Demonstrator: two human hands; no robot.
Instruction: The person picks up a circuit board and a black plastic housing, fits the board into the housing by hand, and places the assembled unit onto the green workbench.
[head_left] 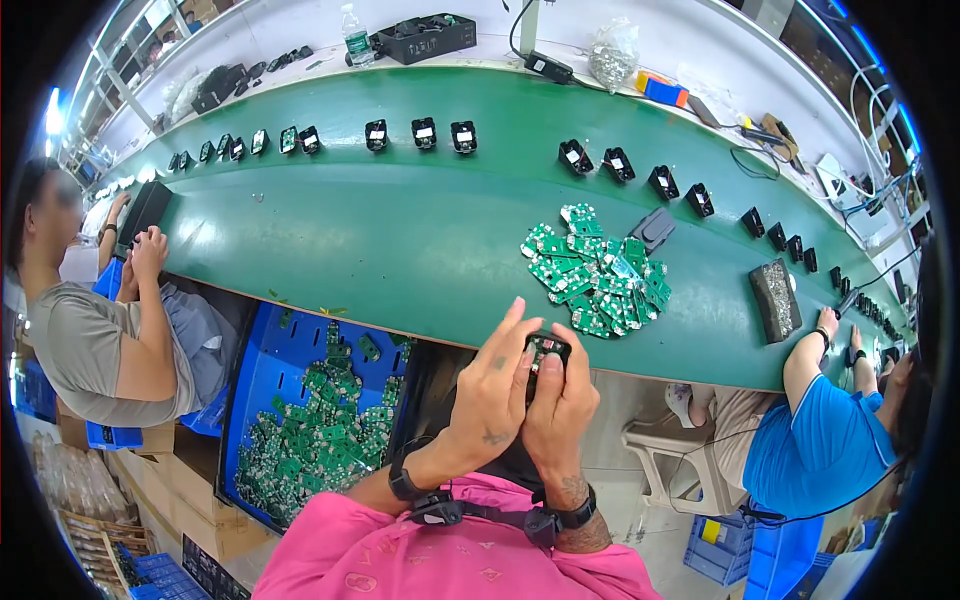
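Note:
Close to my body, just off the bench's front edge, I hold a small black plastic housing [547, 341] with both hands. Inside its opening some red and light parts show. My left hand [492, 385] grips it from the left, with the index finger stretched up past it. From the right my right hand [560, 400] closes round it, thumb laid over its near end. Beyond my hands lies a heap of small green circuit boards [597, 275] on the green bench top [400, 240]. A dark grey plastic cover [653, 230] rests at the heap's far right side.
A blue bin [262, 400] of loose circuit boards stands below the bench at left. Black housings [463, 137] line the bench's far side. A black tray [774, 300] lies to the right. Co-workers sit at left [110, 320] and right [820, 430]. A bottle [357, 38] stands behind.

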